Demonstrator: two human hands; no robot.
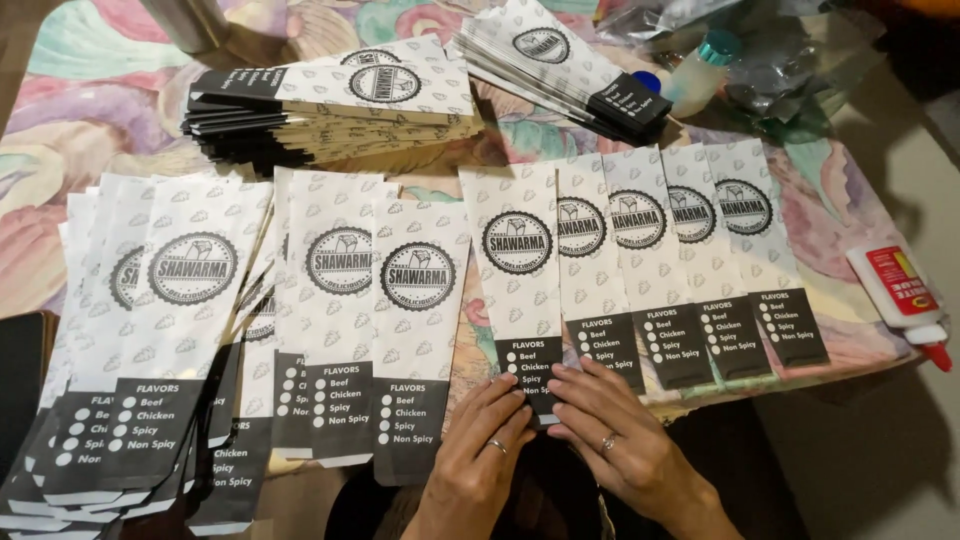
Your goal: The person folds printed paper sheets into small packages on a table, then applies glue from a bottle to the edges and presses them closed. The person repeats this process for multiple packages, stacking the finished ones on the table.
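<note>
Two hands press a paper bag flat on the tabletop.
The left hand [480, 440] and right hand [610, 425] lie open, fingertips on the near dark end of the paper bag [518, 270], leftmost of a fanned row [680, 250]. Stacks of bags [330, 100] sit far; a glue bottle [900, 300] lies right.

The grey metal cylinder [187, 20] is cut off by the top edge. The leftmost stack of white-and-black paper bags [110, 400] runs past the bottom edge. The clear crumpled plastic [770, 60] looks blurred.
</note>
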